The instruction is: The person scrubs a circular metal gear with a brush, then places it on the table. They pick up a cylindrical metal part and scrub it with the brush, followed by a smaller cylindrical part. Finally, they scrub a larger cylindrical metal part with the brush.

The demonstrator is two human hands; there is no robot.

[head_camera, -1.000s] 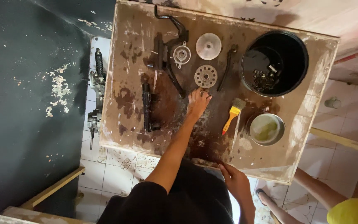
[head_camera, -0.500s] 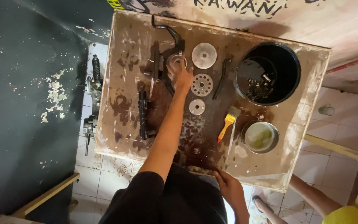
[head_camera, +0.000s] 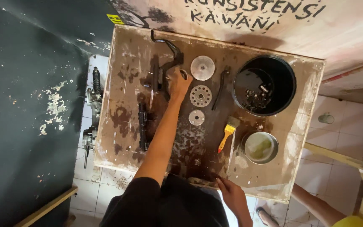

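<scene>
My left hand (head_camera: 178,84) reaches across the stained wooden table (head_camera: 124,67) and closes over a small round metal housing (head_camera: 184,74), which it mostly hides. It sits beside a black bent lever (head_camera: 167,45). Just right of the hand lie a smooth metal disc (head_camera: 202,67), a perforated disc (head_camera: 200,96) and a small disc (head_camera: 196,117). My right hand (head_camera: 228,194) rests on the table's near edge, fingers apart and holding nothing.
A black bucket (head_camera: 291,82) with small metal parts stands at the right, with a metal bowl (head_camera: 275,141) of greenish liquid and a yellow-handled brush (head_camera: 227,133) in front. A black rod (head_camera: 142,126) lies left. An engine part (head_camera: 92,94) sits on the floor. Another person's leg (head_camera: 316,201) is lower right.
My left hand left the small disc below the perforated disc, then moved up and left onto the round housing and closed over it. My right hand stayed on the table edge.
</scene>
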